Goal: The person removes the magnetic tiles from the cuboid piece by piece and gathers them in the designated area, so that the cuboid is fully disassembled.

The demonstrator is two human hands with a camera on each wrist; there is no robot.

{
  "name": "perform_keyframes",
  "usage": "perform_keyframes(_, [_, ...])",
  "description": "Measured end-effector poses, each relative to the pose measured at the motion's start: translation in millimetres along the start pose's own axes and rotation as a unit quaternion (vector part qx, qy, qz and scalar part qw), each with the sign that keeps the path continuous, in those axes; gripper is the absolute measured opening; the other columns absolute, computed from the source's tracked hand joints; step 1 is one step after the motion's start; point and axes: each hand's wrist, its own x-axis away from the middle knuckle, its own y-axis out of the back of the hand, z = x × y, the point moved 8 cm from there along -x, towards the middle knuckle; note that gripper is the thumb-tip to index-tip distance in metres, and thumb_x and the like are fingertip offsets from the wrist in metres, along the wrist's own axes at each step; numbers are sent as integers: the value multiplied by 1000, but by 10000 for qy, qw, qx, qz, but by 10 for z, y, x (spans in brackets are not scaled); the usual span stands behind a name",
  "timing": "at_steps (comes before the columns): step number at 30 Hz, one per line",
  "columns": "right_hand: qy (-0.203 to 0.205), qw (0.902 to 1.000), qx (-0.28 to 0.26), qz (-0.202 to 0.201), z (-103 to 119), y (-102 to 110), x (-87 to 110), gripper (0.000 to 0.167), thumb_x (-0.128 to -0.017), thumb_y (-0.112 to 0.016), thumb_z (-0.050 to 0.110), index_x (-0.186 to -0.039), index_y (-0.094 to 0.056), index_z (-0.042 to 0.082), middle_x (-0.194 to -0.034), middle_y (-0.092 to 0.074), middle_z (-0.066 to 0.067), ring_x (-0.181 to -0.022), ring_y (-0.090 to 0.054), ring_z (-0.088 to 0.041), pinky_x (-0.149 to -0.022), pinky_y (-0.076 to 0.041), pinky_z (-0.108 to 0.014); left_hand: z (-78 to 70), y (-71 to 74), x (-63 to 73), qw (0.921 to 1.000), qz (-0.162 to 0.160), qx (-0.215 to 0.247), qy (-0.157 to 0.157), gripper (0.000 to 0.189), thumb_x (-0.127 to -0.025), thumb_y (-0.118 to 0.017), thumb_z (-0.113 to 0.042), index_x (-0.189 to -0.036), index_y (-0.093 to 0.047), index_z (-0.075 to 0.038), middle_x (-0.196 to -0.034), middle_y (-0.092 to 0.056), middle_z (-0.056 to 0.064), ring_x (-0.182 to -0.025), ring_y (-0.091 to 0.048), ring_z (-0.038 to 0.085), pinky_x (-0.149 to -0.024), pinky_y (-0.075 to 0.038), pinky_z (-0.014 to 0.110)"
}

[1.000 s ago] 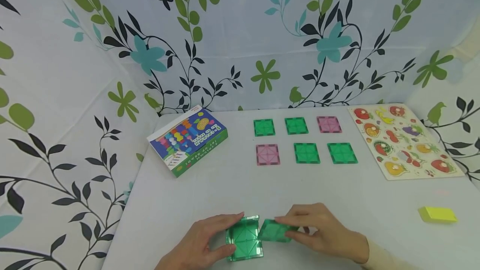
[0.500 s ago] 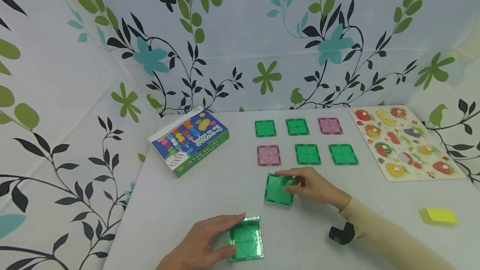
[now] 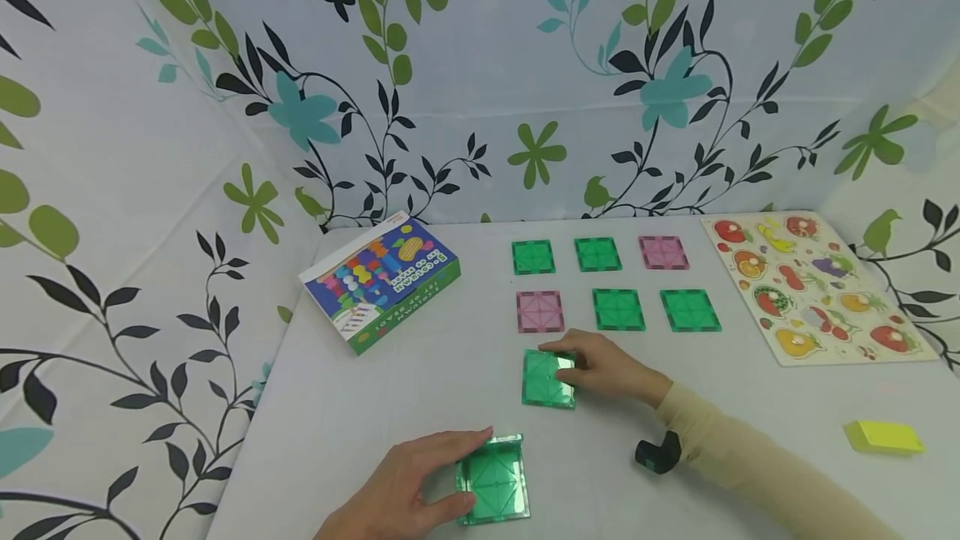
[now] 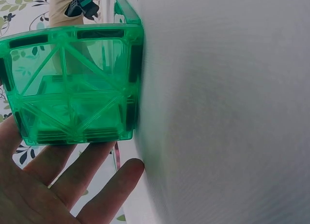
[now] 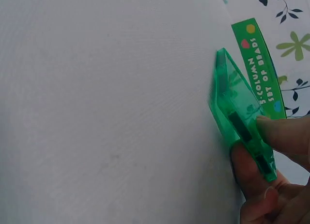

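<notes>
At the front of the table, my left hand holds a box-like group of joined green magnetic tiles between thumb and fingers. In the left wrist view, the clear green tiles stand up from the tabletop, with fingers of the left hand beneath their lower edge in that picture. Farther back, my right hand pinches a single green tile by its right side. The right wrist view shows this tile tilted just over the table, thumb on its face and a finger behind.
Behind the right hand lie two rows of flat tiles, green and pink. A bead-set box stands at back left, a fruit puzzle board at back right. A yellow block lies at right.
My right hand has carried its green tile away from the left hand's tiles, back toward the rows, then shifted slightly left. The left hand has stayed in place.
</notes>
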Motion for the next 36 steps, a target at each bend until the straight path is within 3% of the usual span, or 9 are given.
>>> perform_keyframes(5, [-15,9990,440,31,68,-18,-6,42,-98,-69,19,-137,-64,5,-104,-61,-5,-74,-44,-1,-62,-41,-19,4,3,4,10000,24,13,65,58,-100,-64,-35,-155,-46,-29,-150,-58,-11,-137,-58,14,-106,-55,38])
perform_keyframes(8, [-116,9978,649,21,87,-36,0,47,-97,-71,29,-138,-64,7,-108,-61,-3,-75,-46,0,-62,-41,-18,-1,8,7,10000,-1,-21,36,58,-100,-64,-35,-155,-46,-28,-150,-58,-10,-136,-58,14,-105,-55,38])
perform_keyframes(14, [-244,9894,1430,23,98,-112,15,87,-72,-87,59,-142,-62,14,-117,-56,2,-69,-42,1,-59,-38,-16,-4,5,3,10000,-12,-26,24,59,-99,-65,-35,-155,-46,-29,-150,-58,-9,-137,-57,14,-106,-54,38])
perform_keyframes(17, [-199,9861,1648,-7,127,-132,25,90,-67,-92,56,-140,-63,13,-120,-54,-1,-67,-40,0,-58,-37,-17,7,-4,0,9999,21,48,102,59,-100,-65,-35,-155,-45,-30,-151,-58,-9,-138,-57,14,-107,-54,38])
perform_keyframes(23, [-154,9855,1689,23,134,-156,36,81,-72,-92,46,-140,-63,12,-122,-54,-1,-66,-41,1,-59,-38,-17,2,-1,4,10000,33,42,59,59,-100,-65,-35,-155,-45,-29,-151,-58,-8,-138,-57,14,-107,-54,37])
perform_keyframes(36, [-68,9868,1615,39,150,-157,82,84,-74,-90,44,-146,-58,14,-128,-53,-3,-73,-43,0,-62,-40,-17,2,6,2,10000,-29,-76,14,59,-99,-66,-34,-154,-47,-28,-150,-58,-9,-137,-57,13,-107,-54,38])
